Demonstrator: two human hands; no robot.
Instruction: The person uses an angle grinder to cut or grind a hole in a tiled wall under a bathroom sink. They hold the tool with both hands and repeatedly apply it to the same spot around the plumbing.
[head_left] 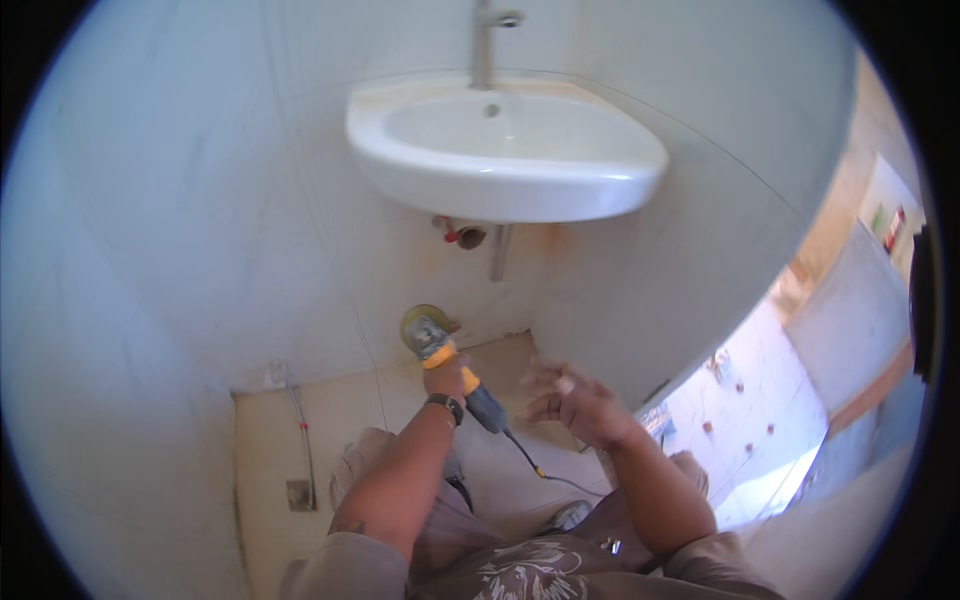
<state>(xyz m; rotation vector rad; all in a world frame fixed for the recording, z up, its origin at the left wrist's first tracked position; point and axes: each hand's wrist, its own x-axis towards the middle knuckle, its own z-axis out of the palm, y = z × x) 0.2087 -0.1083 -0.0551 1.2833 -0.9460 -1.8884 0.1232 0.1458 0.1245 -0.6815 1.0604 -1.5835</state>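
Note:
My left hand, with a dark watch on its wrist, is wrapped round the body of a yellow and black angle grinder. Its yellowish disc is at the foot of the pale wall; whether it touches the wall I cannot tell. A dark cord runs from the tool's rear end toward my right side. My right hand is raised to the right of the grinder, its fingers apart and slightly blurred, holding nothing.
Above my hands a white corner washbasin with a metal tap is fixed to the walls. Under it are a pipe opening and a grey pipe. A flexible hose leads to a square floor drain at left.

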